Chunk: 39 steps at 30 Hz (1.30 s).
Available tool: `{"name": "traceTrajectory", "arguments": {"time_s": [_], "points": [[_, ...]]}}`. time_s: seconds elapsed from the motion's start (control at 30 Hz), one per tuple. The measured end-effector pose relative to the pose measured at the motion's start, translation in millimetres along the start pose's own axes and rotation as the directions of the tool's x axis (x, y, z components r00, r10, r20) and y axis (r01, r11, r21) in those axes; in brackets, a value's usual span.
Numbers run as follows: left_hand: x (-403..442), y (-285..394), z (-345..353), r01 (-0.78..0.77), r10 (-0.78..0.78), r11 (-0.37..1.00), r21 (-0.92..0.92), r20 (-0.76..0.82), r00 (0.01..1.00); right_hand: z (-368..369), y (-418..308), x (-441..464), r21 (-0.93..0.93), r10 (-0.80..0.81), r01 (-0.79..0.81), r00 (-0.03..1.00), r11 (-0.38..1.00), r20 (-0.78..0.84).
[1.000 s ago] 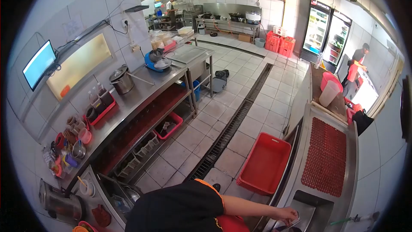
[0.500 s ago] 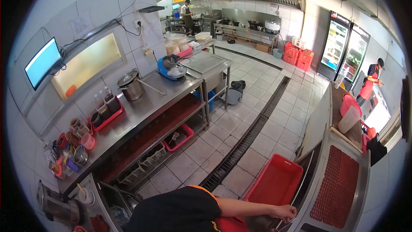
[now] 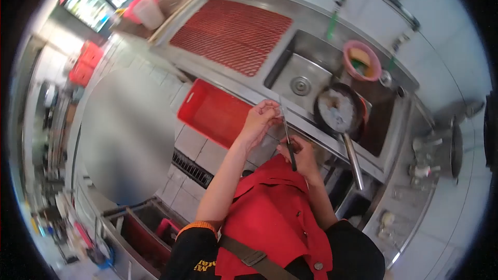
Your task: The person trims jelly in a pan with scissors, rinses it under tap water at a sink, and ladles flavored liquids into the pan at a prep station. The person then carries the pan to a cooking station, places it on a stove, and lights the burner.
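Knife (image 3: 286, 130) at 12 o'clock off the apron (image 3: 272, 210), right hand (image 3: 302, 154) fingers clamped on its handle. Left hand (image 3: 263, 117) fingers curled, blade contact unclear: slip could cut. Frying pan (image 3: 334, 105) at 2: snagged handle could tip it.

Behind a long steel counter (image 3: 236, 79) with a built-in sink (image 3: 290, 75), a wall (image 3: 446, 57) of large, pale tiles. Below, a floor (image 3: 189, 140) also of light tiles, with a dark drain grate (image 3: 192, 168) set in it. Far in the upper left, rather blurred, refrigerators (image 3: 85, 5) with glass doors, and around them a light brighter than along the wall.
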<state>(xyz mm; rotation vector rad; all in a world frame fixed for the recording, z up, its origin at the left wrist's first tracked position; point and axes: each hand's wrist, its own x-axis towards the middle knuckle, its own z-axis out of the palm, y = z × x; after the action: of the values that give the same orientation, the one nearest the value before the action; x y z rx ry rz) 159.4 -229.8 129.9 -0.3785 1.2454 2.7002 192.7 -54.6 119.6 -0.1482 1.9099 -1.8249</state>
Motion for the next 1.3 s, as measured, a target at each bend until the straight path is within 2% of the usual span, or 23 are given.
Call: {"name": "traceTrajectory", "arguments": {"time_s": [0.1, 0.17, 0.27, 0.4, 0.47, 0.5, 0.57, 0.67, 0.77, 0.8, 0.83, 0.87, 0.93, 0.97, 1.03, 1.07, 1.13, 1.17, 1.3], "points": [[29, -25, 27, 0.052, -0.053, 0.996, 0.067, 0.021, 0.998, -31, 13, -3, 0.044, 0.073, -0.069, 0.992, 0.997, -0.099], [47, -42, 47, 0.087, -0.093, 0.988, 0.131, 0.040, 0.995, -54, 14, -8, -0.057, 0.023, -0.032, 0.988, 0.998, -0.150], [71, -67, 79, 0.113, -0.125, 0.972, 0.208, 0.046, 0.991, -92, 6, -15, 0.079, 0.118, -0.104, 0.972, 0.991, -0.204], [98, -100, 111, 0.164, -0.187, 0.953, 0.255, 0.066, 0.980, -138, 17, -15, 0.112, 0.111, -0.084, 0.957, 0.990, -0.268], [108, -114, 126, 0.172, -0.177, 0.943, 0.285, -0.009, 0.984, -160, 20, -15, 0.121, 0.212, -0.187, 0.946, 0.975, -0.244], [114, -120, 129, 0.195, -0.198, 0.940, 0.279, -0.020, 0.980, -170, 28, -12, 0.128, 0.216, -0.190, 0.944, 0.974, -0.249], [124, -130, 133, 0.209, -0.204, 0.939, 0.274, -0.047, 0.978, -181, 41, -8, -0.053, 0.180, -0.202, 0.942, 0.978, -0.282], [137, -141, 128, 0.241, -0.221, 0.934, 0.263, -0.101, 0.970, -191, 34, -8, 0.085, 0.299, -0.286, 0.915, 0.954, -0.272], [155, -151, 109, 0.270, -0.245, 0.924, 0.271, -0.123, 0.962, -194, 41, -2, 0.094, 0.290, -0.274, 0.908, 0.957, -0.302], [166, -157, 98, 0.097, -0.072, 0.837, 0.539, -0.068, 0.995, -196, 41, -1, 0.098, 0.295, -0.279, 0.907, 0.955, -0.300], [172, -156, 97, -0.081, 0.083, 0.656, 0.751, 0.035, 0.996, -200, 40, 0, 0.125, 0.274, -0.246, 0.906, 0.961, -0.323], [177, -156, 97, -0.079, 0.086, 0.655, 0.751, 0.030, 0.996, -203, 39, 2, 0.149, 0.251, -0.211, 0.904, 0.966, -0.345], [183, -157, 100, -0.002, 0.109, 0.357, 0.934, -0.039, 0.993, -213, 37, 3, 0.150, 0.249, -0.209, 0.903, 0.966, -0.349], [189, -164, 95, 0.005, 0.117, 0.357, 0.934, -0.050, 0.992, -217, 34, 4, 0.154, 0.246, -0.203, 0.900, 0.967, -0.360], [196, -176, 87, -0.203, 0.160, 0.081, 0.976, 0.188, 0.969, -221, 18, 3, 0.149, 0.259, -0.219, 0.895, 0.964, -0.362], [197, -179, 85, -0.194, 0.169, 0.078, 0.978, 0.179, 0.969, -223, 12, 4, 0.145, 0.271, -0.232, 0.885, 0.962, -0.378], [195, -180, 86, -0.372, 0.149, -0.168, 0.913, 0.396, 0.906, -227, 14, 3, 0.141, 0.284, -0.249, 0.885, 0.958, -0.369], [189, -178, 92, -0.284, 0.117, -0.097, 0.954, 0.294, 0.949, -230, 18, 4, 0.136, 0.256, -0.221, 0.893, 0.966, -0.370], [193, -182, 90, -0.278, 0.080, -0.072, 0.958, 0.283, 0.956, -237, 23, 9, 0.142, 0.249, -0.210, 0.893, 0.967, -0.375]]}}
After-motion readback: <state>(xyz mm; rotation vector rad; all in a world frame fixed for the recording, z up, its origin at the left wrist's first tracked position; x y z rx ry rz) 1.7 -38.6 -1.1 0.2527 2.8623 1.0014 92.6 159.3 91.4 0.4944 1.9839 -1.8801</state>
